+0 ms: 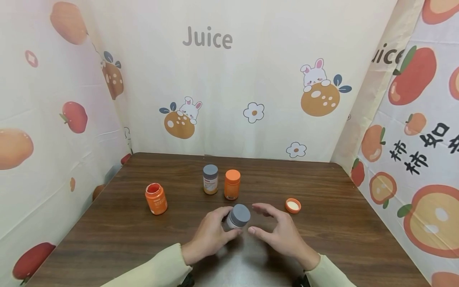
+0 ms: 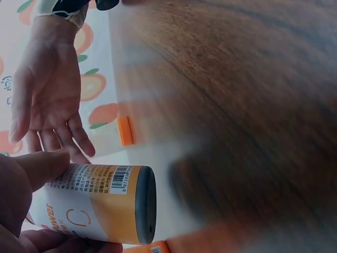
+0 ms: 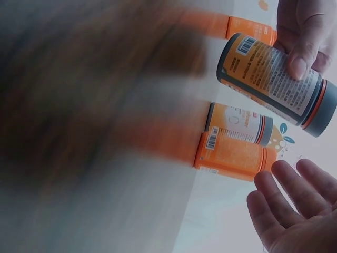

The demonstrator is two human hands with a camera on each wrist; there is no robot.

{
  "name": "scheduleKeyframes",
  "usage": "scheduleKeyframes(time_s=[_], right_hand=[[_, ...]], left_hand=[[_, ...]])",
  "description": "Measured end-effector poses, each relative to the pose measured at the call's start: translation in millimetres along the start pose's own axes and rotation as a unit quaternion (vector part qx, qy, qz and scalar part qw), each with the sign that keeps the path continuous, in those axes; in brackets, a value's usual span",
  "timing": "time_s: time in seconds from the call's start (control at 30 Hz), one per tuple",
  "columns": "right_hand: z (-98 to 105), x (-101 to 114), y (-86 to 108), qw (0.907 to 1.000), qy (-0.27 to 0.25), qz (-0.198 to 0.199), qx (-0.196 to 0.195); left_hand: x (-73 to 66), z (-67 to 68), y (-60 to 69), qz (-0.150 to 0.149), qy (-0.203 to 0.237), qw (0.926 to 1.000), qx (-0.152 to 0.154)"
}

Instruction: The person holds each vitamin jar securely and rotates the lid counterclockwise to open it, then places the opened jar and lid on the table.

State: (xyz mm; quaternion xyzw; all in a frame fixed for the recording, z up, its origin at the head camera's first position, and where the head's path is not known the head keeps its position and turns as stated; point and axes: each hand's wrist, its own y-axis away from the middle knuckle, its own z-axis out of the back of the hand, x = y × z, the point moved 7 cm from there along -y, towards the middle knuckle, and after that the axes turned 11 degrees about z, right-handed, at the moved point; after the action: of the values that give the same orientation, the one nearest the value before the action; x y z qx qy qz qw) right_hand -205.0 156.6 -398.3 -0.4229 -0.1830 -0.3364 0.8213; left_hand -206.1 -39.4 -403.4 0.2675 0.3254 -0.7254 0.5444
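Note:
My left hand [image 1: 211, 231] grips a white-and-orange supplement bottle [image 2: 105, 205] around its body, fingers and thumb on opposite sides. Its grey cap [image 1: 239, 215] is on, with a thin orange band just below it in the right wrist view. The bottle tilts a little, and its grey base appears raised off the tabletop in the left wrist view. Just to the right of the cap, my right hand [image 1: 281, 231] is held with fingers spread and palm turned toward the bottle. It touches nothing.
On the brown table [image 1: 118, 235], an uncapped orange bottle [image 1: 156, 199] stands at left. A grey-capped bottle [image 1: 210, 179] and an orange-capped orange bottle [image 1: 232, 185] stand behind my hands. An orange lid [image 1: 293, 205] lies inside up at right. Printed curtains [image 1: 229, 79] enclose the table.

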Motion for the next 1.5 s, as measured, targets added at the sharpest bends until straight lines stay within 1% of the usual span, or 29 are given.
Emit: scheduleKeyframes(time_s=[0.23,0.4,0.63,0.8,0.9,1.03,1.13,1.37,1.5], right_hand=[[-4,2,-2.8,0.9999,-0.012,0.011,-0.004],[-7,4,-4.5,0.9997,-0.02,0.016,-0.003],[-10,6,-6.3,0.9998,-0.018,0.013,0.001],[-11,8,-7.7,0.9997,-0.014,0.02,-0.002],[-11,10,-8.8,0.9996,-0.006,0.027,-0.006],[-11,11,-10.7,0.9992,0.006,0.037,-0.013],[-11,11,-11.9,0.9992,0.01,0.036,-0.016],[-12,12,-12.7,0.9995,0.005,0.025,-0.021],[-11,14,-13.4,0.9992,0.004,0.033,-0.022]], left_hand=[[-4.3,-2.1,1.3,-0.007,-0.012,0.9999,0.001],[-4.7,-4.2,2.1,-0.008,-0.022,0.9997,0.001],[-5.2,-7.2,2.3,-0.016,-0.033,0.9993,0.0],[-5.7,-8.0,3.4,-0.018,-0.037,0.9991,-0.005],[-5.4,-8.8,3.7,-0.014,-0.042,0.999,-0.004],[-5.1,-10.3,3.1,-0.009,-0.046,0.9989,0.002],[-5.2,-10.8,2.8,-0.008,-0.046,0.9989,0.006],[-3.9,-11.5,1.6,-0.003,-0.043,0.9989,0.019],[-3.2,-11.4,0.4,-0.006,-0.042,0.9988,0.024]])
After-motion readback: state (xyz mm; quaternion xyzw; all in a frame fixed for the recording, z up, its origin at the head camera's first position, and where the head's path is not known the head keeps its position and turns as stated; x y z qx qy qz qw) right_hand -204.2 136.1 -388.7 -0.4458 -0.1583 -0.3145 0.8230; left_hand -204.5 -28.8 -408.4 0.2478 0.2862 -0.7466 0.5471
